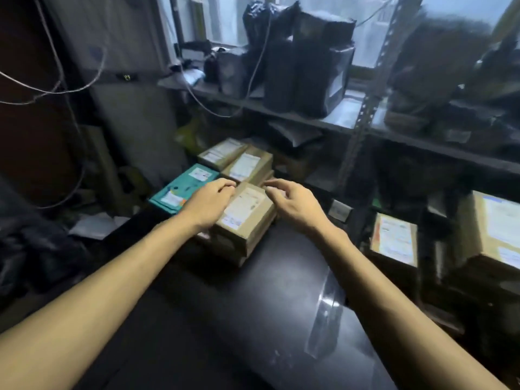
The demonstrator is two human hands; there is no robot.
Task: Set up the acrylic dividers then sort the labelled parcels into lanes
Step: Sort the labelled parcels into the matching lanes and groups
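A stack of brown labelled parcels (247,218) sits at the far end of the black table (197,319). My left hand (208,205) lies at the top parcel's left edge with fingers curled. My right hand (295,205) hovers at its right far corner, fingers bent, with a small gap to the box. Behind stand more brown parcels (247,164) and two teal parcels (183,190). A clear acrylic divider (326,311) stands on the table at the right.
A metal shelf rack (357,130) at the back holds black wrapped packages (306,66). Labelled cardboard boxes (394,240) sit on the lower right shelf. Cables (56,88) hang at the left, above dark bags (33,249).
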